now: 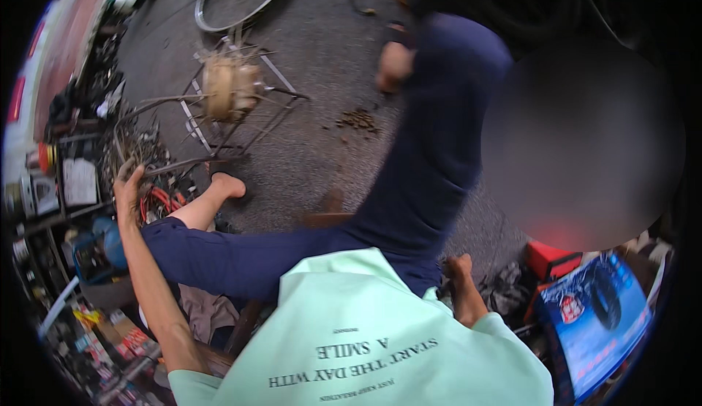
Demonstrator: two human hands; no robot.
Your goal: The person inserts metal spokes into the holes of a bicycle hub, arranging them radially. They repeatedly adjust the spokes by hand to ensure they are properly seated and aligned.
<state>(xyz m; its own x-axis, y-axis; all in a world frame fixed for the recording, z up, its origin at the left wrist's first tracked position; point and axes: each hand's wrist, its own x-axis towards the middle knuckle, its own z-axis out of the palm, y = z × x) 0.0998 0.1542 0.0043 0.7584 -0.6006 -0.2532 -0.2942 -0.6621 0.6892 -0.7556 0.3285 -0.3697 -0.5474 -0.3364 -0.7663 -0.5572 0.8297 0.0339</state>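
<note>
My left hand [127, 190] is closed around the curved end of a dark metal frame [172, 164] at the left. On that frame sits a tan, drum-shaped hub [228, 88] with thin spokes sticking out around it; it looks smeared by motion. My right hand [460, 268] hangs low beside my right hip, near dark plastic bags; its fingers are too unclear to read. Beyond the hub a bare silver wheel rim [203, 14] lies on the ground.
Small brown pieces [357, 119] lie heaped on the asphalt ahead. Crowded shelves [55, 219] line the left side. At the lower right are a red box [553, 260] and a blue package [596, 325] with a tyre picture. A blurred patch hides the right side.
</note>
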